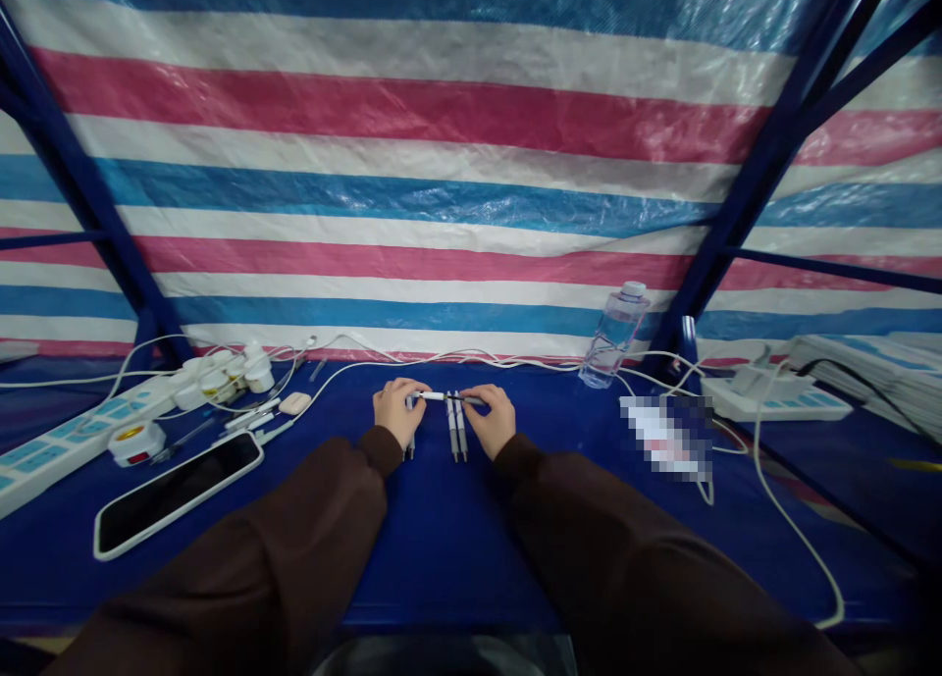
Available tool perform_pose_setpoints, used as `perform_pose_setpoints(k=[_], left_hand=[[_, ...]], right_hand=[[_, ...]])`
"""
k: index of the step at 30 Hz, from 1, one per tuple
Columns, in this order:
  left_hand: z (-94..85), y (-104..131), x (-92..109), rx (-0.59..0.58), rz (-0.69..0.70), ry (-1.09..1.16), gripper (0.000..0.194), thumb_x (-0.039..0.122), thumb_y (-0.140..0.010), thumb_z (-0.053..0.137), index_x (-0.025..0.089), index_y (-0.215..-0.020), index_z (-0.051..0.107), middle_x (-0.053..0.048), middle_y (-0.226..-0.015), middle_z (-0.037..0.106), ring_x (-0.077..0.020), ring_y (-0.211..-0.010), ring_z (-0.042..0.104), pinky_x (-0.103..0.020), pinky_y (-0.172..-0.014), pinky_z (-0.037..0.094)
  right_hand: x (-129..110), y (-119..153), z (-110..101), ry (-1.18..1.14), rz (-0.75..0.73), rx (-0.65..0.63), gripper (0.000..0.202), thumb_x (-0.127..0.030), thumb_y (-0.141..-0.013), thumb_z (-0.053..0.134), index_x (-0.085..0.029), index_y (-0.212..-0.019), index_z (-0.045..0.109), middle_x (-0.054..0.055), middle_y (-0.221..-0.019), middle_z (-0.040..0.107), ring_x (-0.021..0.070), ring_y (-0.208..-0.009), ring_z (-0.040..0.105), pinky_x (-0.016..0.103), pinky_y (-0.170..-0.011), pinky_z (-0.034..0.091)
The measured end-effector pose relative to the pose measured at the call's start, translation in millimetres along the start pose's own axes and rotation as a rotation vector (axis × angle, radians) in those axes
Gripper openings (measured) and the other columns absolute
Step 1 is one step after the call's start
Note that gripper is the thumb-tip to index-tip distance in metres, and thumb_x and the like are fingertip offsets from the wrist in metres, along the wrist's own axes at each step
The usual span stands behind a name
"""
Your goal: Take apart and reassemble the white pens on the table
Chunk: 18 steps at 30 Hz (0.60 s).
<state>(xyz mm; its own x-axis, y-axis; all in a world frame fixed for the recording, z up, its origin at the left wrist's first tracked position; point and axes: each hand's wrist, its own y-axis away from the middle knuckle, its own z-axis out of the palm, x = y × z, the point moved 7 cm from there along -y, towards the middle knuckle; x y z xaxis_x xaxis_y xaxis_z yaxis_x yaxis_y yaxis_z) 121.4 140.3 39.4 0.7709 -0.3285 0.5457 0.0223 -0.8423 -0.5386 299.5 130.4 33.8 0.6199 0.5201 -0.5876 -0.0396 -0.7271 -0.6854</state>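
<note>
Pen (434,395) held crosswise over far ends of pen pair, one hand each end

Landmark: pen pair (452,433), two pens side by side on the tabletop (442,558), long axes running away from the person, slightly slanted. Held pen's long axis goes left-right, so roughly square to the pair. It passes across the pair's far ends; touching or just above them, can't tell.

Left hand (397,409) is left of the pair, fingertips pinched together on the pen's left end, white part showing beside them. Right hand (492,421) is right of the pair, thumb and fingers closed on the pen's dark right end. Neither hand is spread. Right hand is nearer, fingertips just beside the pair; left hand sits a bit farther off. White and dark parts line up, but joined or apart is too small to tell.

Dark tips (410,452) stick out below the left hand, left of the pair, pointing the same way as the pair's near ends; rest hidden by the hand.

Phone (179,495) well left of the pair, on a slant. Bottle (614,338) right of and beyond the pair, tilted in view.
</note>
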Motion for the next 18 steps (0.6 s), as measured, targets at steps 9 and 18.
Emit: perform_pose_setpoints(k=[9,18], left_hand=[[2.0,1,3,-0.015,0.050,0.000,0.020,0.017,-0.072,0.053,0.027,-0.081,0.067,0.000,-0.091,0.064,-0.0190,-0.093,0.053,-0.035,-0.083,0.033],[1.5,2,9,-0.040,0.086,-0.021,0.018,0.019,-0.073,0.052,0.027,-0.079,0.066,0.001,-0.087,0.065,-0.0185,-0.089,0.053,-0.035,-0.081,0.031]], right_hand=[[-12,2,6,-0.033,-0.093,-0.093,0.013,-0.019,-0.074,0.057,-0.023,-0.082,0.067,0.003,-0.083,0.064,0.0180,-0.081,0.056,0.033,-0.078,0.042],[-17,3,9,-0.055,-0.168,-0.130,0.016,-0.024,-0.078,0.057,-0.022,-0.089,0.067,0.004,-0.082,0.063,0.0170,-0.081,0.055,0.032,-0.077,0.040]])
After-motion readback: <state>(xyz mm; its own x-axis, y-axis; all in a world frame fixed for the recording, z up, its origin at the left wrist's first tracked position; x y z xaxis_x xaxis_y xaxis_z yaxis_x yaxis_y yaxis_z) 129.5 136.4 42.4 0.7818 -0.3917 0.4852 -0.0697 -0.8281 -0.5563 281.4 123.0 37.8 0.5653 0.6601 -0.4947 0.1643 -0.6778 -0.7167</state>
